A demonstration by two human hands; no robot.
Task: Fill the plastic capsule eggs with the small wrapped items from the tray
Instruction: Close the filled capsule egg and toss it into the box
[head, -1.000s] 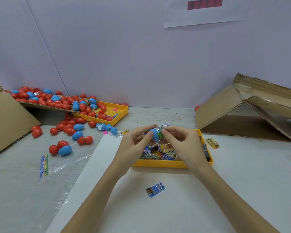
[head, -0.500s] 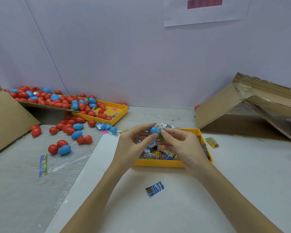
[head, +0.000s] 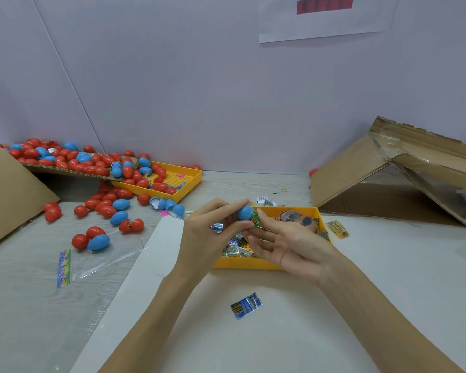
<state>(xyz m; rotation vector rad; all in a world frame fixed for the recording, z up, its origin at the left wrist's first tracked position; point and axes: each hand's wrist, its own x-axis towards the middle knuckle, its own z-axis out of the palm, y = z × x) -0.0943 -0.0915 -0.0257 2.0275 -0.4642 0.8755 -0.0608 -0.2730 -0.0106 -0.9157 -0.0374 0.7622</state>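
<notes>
My left hand (head: 210, 232) pinches a blue capsule egg half (head: 244, 212) between thumb and forefinger above the yellow tray (head: 249, 263). A green wrapped item (head: 255, 219) sticks out of the blue half. My right hand (head: 288, 244) is palm-up beside it, its forefinger tip touching the green wrapper, the other fingers spread. The tray holds several small wrapped items (head: 233, 250). A silver-blue wrapper (head: 217, 227) shows at my left palm.
A blue wrapped packet (head: 246, 305) lies on the white sheet in front of the tray. Red and blue eggs (head: 105, 205) spill from a second yellow tray (head: 189, 184) at left. A clear bag (head: 102, 257) lies left. Cardboard flaps (head: 388, 170) stand right and far left.
My right hand has let go of its pinch and turned palm-up with fingers spread. The blue egg half with the green item stays in my left hand, tilted more to the right.
</notes>
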